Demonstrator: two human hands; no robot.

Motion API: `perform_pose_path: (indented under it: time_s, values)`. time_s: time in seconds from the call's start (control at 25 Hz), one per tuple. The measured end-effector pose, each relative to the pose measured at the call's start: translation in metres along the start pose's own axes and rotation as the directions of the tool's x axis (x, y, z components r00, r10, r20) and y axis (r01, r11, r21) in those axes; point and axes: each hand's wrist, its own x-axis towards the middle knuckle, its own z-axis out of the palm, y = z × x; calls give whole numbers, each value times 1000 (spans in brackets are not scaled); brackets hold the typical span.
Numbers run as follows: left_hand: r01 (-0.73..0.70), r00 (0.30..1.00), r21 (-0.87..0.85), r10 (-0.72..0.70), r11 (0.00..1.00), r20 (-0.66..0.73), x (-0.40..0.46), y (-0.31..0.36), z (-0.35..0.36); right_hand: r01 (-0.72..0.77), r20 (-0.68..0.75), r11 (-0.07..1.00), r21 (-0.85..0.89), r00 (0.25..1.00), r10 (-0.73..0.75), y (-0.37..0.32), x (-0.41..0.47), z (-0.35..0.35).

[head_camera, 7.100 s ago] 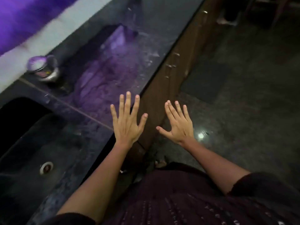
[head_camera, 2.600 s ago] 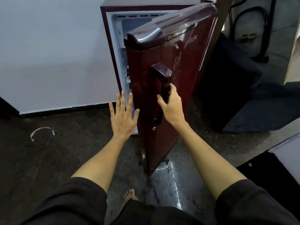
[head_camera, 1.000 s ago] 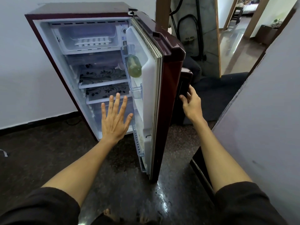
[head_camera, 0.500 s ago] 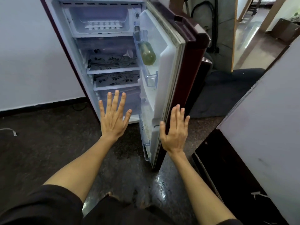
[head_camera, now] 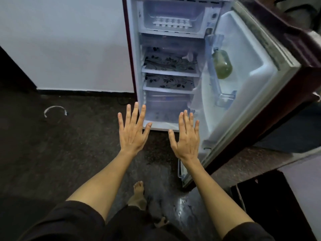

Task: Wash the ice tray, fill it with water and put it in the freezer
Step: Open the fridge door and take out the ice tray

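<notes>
You stood before the small fridge [head_camera: 133,49] with its door [head_camera: 271,87] swung wide to your right. Your left hand [head_camera: 132,132] was held out flat, fingers straight and spread, holding nothing, in front of the fridge's lower left corner. Your right hand [head_camera: 186,138] was held out the same way just beside it, fingers straight and empty, near the inner edge of the door but not touching it.

The ice tray [head_camera: 172,22] lay in the freezer box [head_camera: 199,30] at the top of the fridge, well above both hands; you could not tell whether it held anything. Below it were two shelves [head_camera: 170,72] with flowered liners and a clear drawer [head_camera: 166,101] at the bottom. A greenish bottle [head_camera: 222,64] lay in the door rack.

One bare foot [head_camera: 138,195] showed on the dark floor [head_camera: 52,153], with a white cord [head_camera: 55,110] lying to your left by the wall [head_camera: 66,40].
</notes>
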Motion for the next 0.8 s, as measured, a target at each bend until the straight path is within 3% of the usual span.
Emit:
perform_pose_path:
  time_s: [0.48, 0.8]
  values:
    - [-50, 997, -72, 46, 996, -54, 157, -58, 52, -7, -72, 999, 47, 997, 11, -15, 167, 88]
    - [-93, 995, -223, 81, 970, -61, 281, -61, 84, -163, -80, 975, 150, 981, 176, 12, 280, 122]
